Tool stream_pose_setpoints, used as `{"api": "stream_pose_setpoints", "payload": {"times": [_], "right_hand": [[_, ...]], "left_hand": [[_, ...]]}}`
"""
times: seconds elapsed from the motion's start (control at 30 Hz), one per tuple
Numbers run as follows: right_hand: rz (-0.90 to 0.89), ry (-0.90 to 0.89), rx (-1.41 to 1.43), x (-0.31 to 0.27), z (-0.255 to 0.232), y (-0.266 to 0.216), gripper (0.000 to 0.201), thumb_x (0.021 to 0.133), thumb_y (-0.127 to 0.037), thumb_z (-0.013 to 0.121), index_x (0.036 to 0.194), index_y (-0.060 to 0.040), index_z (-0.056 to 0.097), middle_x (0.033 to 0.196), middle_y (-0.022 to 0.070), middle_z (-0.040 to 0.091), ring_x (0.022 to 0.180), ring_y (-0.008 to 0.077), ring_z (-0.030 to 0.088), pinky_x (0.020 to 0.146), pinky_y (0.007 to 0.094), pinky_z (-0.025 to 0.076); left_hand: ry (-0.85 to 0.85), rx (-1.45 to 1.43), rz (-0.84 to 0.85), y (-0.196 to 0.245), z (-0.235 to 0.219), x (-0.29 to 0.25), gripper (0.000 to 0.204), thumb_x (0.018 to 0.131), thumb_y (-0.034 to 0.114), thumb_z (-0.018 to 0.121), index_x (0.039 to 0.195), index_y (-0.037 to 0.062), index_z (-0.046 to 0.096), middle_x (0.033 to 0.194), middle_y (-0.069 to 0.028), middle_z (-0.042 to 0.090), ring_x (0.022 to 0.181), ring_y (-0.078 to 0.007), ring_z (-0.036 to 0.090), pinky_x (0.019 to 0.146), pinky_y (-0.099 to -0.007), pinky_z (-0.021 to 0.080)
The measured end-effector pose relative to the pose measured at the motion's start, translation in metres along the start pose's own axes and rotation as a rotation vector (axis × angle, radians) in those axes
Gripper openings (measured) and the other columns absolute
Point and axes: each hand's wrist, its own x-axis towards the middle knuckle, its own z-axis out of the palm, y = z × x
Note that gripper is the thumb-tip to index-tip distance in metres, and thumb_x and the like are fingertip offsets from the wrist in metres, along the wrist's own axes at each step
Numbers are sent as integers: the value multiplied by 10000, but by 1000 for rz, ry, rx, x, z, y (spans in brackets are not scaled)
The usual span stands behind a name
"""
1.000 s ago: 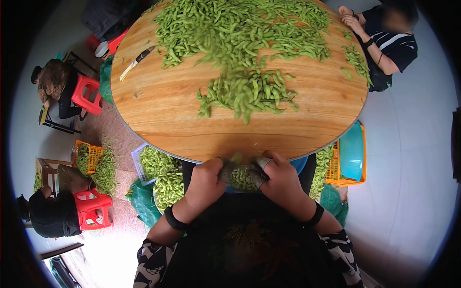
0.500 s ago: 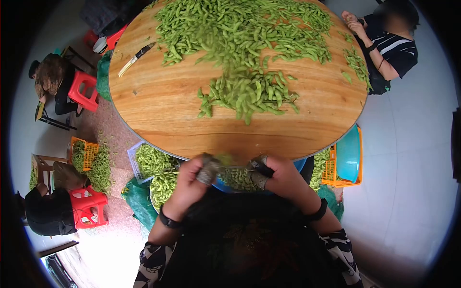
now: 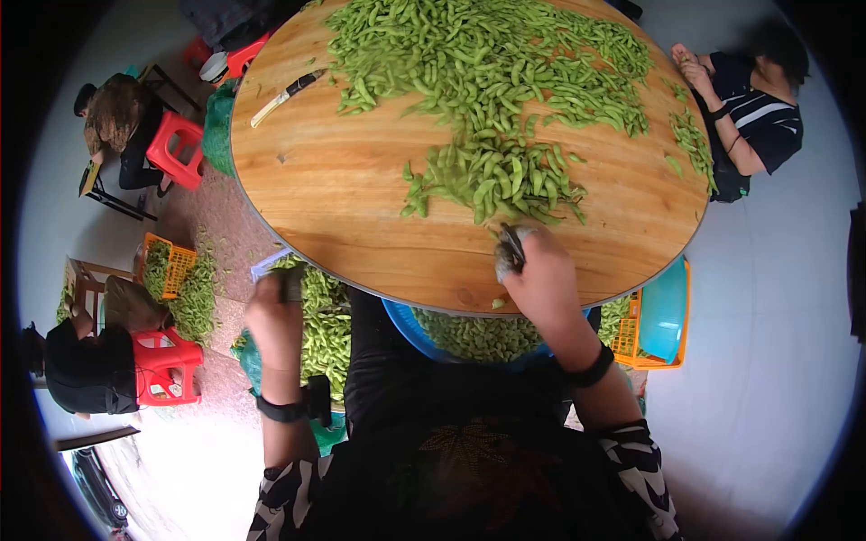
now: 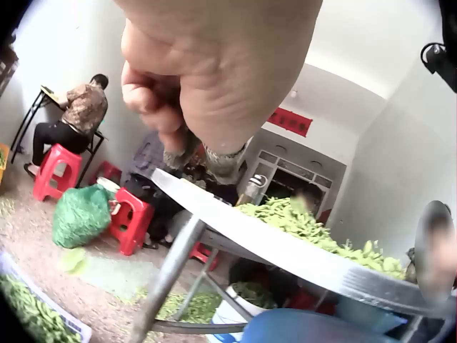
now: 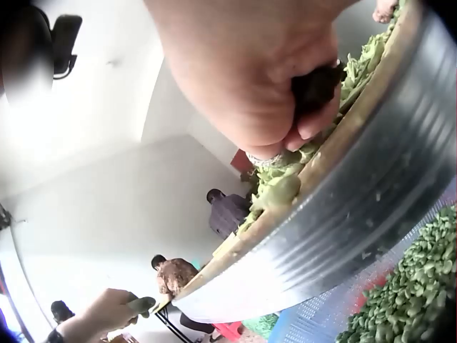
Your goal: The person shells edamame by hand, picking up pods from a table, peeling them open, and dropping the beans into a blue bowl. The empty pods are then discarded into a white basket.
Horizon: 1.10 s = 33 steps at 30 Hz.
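Pods (image 3: pixel 492 176) heaped on table (image 3: pixel 343 216) touch right hand (image 3: pixel 532 270), no writing legible

A big round wooden table (image 3: pixel 361 225) is piled with green bean pods (image 3: pixel 492 77). The right hand (image 3: pixel 538 270) rests on the table at the near edge of the pods — its fingertips are wrapped in grey tape. The left hand (image 3: pixel 273 311) hangs off to the side, over a basket of pods (image 3: pixel 325 325). A blue bowl (image 3: pixel 478 338) of shelled beans sits under the table edge.
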Motion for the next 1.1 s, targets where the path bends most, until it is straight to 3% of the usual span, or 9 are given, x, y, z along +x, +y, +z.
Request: {"api": "stream_pose_setpoints", "payload": {"times": [0.13,0.23,0.3,0.33,0.53,0.63,0.97,1.03,1.1], "right_hand": [[-69,-155,339,-17,-33,2,300,712,-76,680,1003,-41,616,835,150,604,727,343,604,646,423,493],[-90,-314,479,-25,-53,-10,308,716,-54,690,1018,-39,634,859,127,616,749,312,613,678,345,504],[-127,-229,562,-27,-59,-13,302,744,-31,684,1042,-39,634,877,117,625,778,264,636,708,310,505],[-47,-226,640,-31,-59,-12,319,777,-13,664,1092,-23,619,883,107,629,796,204,640,724,300,500],[56,-313,770,-49,-45,-6,389,853,-18,571,1239,8,529,868,83,632,788,141,607,741,281,488],[100,-431,886,-47,-48,-9,418,879,-29,527,1295,-6,491,844,66,620,763,134,589,731,273,483],[199,-521,877,-49,-46,-10,450,918,-47,512,1363,-39,445,818,-15,587,733,61,529,684,221,450],[199,-485,907,-50,-40,-9,421,926,-56,524,1343,-69,470,784,-22,571,653,50,499,596,205,418],[353,-577,1086,-51,-36,-6,430,916,-46,526,1341,-84,474,769,-17,557,623,50,481,564,203,396]], "left_hand": [[-427,-631,276,93,16,1,180,849,-59,559,1003,-4,633,1001,-135,667,875,-240,637,761,-306,503],[-587,-753,411,128,30,-2,137,916,46,526,1018,-7,599,942,-104,662,814,-199,615,744,-307,494],[-1141,-1039,248,132,38,-7,178,920,109,540,1070,37,603,762,-75,606,716,-178,601,641,-310,475],[-1300,-1186,-77,135,39,-9,159,947,126,519,1048,38,604,743,-8,580,675,-108,541,611,-260,446],[-1194,-1355,-348,137,31,-14,153,958,76,505,1037,23,625,836,25,614,736,-86,537,675,-247,457],[-982,-1366,-113,138,44,-28,164,944,41,518,1064,18,628,896,-1,639,820,-85,552,759,-250,463],[-996,-1249,-89,135,44,-30,157,923,69,593,1056,1,642,923,-11,675,862,-94,604,784,-264,483],[-738,-719,439,134,38,-25,149,911,103,618,1012,-4,641,831,12,652,761,-124,612,703,-301,490],[-664,-768,449,135,42,-32,143,909,120,622,995,7,641,790,18,627,707,-139,596,650,-307,472]]}}
